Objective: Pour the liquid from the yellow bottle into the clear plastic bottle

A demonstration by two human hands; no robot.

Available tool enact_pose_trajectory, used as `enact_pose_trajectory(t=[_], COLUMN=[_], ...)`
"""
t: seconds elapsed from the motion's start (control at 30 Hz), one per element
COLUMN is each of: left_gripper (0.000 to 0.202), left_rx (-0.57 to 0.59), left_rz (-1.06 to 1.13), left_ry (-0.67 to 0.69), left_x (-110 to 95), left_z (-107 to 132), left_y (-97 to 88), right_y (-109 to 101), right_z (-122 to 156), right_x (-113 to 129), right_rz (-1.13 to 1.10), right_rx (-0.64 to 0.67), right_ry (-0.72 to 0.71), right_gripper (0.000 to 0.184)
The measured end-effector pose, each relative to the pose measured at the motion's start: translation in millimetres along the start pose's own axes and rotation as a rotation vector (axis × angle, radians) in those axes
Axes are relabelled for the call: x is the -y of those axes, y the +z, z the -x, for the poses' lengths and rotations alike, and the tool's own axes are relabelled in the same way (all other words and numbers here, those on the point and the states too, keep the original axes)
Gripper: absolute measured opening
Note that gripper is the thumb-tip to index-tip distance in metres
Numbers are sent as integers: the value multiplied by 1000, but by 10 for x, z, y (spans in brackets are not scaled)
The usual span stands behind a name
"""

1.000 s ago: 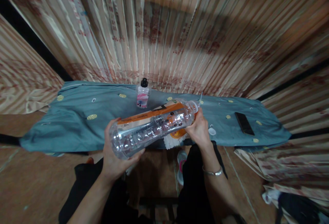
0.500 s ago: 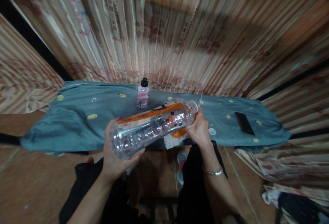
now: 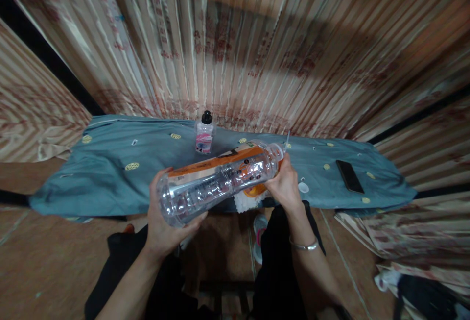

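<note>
A large clear plastic bottle (image 3: 216,180) with an orange label lies tilted across the middle of the view, its neck up to the right. My left hand (image 3: 165,222) is wrapped round its base. At the neck, my right hand (image 3: 285,183) is closed, its fingertips partly hidden behind the bottle. A thin clear stick or tube (image 3: 288,139) juts up beside the mouth; whether my right hand holds it I cannot tell. Below the bottle, an orange item (image 3: 254,191) on a white scalloped-edged piece (image 3: 244,202) is partly covered. A white cap (image 3: 303,187) lies right of my right hand.
The narrow table wears a teal cloth (image 3: 110,178) with yellow prints. A small clear bottle (image 3: 204,136) with a black cap stands at the back. A black phone (image 3: 349,176) lies at the right. A striped curtain (image 3: 235,50) hangs close behind the table.
</note>
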State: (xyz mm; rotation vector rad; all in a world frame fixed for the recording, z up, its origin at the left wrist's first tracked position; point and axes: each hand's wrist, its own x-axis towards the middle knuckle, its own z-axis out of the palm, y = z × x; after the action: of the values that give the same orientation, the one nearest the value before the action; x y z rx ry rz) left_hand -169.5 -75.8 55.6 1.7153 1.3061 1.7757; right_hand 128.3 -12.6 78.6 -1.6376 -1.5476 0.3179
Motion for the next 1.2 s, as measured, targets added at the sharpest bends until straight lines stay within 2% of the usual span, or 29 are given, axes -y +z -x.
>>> enact_pose_trajectory(t=[0.3, 1.0, 1.2], left_gripper=[95, 89, 98], left_rx=[-1, 1, -22], left_rz=[-19, -4, 1], left_ry=[-36, -59, -88], left_x=[33, -24, 12], left_z=[17, 16, 26], left_y=[-7, 2, 5], right_y=[-17, -6, -8], right_z=[-1, -2, -6], right_x=[17, 13, 15], right_rz=[1, 4, -5], right_rx=[19, -1, -4], right_ry=[5, 29, 24], right_gripper=[76, 67, 65])
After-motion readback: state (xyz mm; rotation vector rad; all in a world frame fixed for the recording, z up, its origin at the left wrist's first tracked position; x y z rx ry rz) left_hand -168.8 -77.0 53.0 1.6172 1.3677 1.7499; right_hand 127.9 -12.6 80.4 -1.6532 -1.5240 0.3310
